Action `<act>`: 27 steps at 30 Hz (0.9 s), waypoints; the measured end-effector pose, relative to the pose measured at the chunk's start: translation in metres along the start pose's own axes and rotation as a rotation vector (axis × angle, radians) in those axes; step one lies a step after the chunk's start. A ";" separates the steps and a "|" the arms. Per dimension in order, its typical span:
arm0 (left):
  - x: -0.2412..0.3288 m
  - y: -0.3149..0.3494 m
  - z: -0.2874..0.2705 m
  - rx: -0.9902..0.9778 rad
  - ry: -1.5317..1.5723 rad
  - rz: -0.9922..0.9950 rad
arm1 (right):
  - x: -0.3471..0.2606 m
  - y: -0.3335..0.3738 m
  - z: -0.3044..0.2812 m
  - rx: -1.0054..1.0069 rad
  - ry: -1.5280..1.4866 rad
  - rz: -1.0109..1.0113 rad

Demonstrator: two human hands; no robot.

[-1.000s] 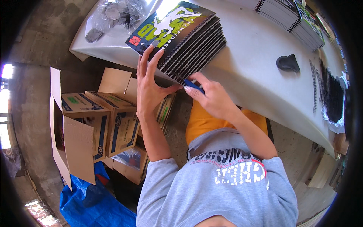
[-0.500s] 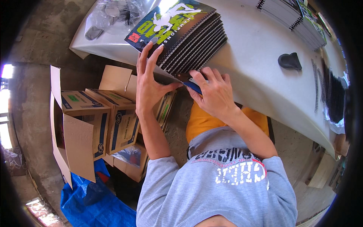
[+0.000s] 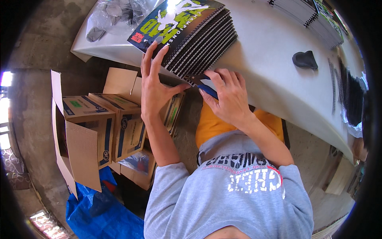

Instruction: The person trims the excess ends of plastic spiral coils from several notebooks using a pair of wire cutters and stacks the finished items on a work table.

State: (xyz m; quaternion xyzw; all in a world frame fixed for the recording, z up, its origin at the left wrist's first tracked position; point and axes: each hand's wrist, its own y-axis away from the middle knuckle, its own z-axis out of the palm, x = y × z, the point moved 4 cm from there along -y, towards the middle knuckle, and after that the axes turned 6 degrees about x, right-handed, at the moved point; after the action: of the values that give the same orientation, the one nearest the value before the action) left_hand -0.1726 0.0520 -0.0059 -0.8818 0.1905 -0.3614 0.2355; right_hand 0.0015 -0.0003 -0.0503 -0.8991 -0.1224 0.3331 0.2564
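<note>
A stack of spiral notebooks [image 3: 203, 44] with dark, printed covers lies at the table's near edge, its black coil spines turned toward me. My left hand [image 3: 153, 93] spans the stack's left corner. Its fingertips press on the top cover, and its thumb reaches the coil end of the lowest notebook, gripping it. In my right hand [image 3: 229, 93] is a pair of blue-handled pliers [image 3: 207, 92], handles spread apart. The dark jaws are at that coil end, close to my left thumb; their tips are partly hidden.
More spiral notebooks [image 3: 308, 18] are stacked at the far right of the white table [image 3: 270, 59]. A black pouch-like object [image 3: 305, 60] and loose black coils [image 3: 350, 95] lie nearer. Clear plastic wrapping [image 3: 119, 18] sits at far left. Cardboard boxes [image 3: 129, 133] and a blue tarp [image 3: 99, 211] stand below left.
The pliers' handles have spread apart, with my right fingers opening around them. My left hand keeps its hold on the notebook stack. The view has shifted slightly.
</note>
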 end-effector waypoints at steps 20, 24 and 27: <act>-0.001 0.000 0.001 -0.018 -0.043 0.033 | 0.015 0.005 0.003 -0.009 -0.029 -0.003; -0.001 0.001 0.001 -0.014 -0.044 0.042 | 0.011 0.003 0.006 -0.003 0.045 -0.052; 0.001 0.000 0.000 -0.024 -0.057 0.039 | 0.011 0.003 0.008 0.009 0.034 -0.060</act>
State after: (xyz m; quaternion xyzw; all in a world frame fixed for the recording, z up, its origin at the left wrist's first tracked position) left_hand -0.1721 0.0515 -0.0056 -0.8906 0.2053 -0.3292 0.2373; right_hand 0.0049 0.0049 -0.0631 -0.8993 -0.1435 0.3105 0.2724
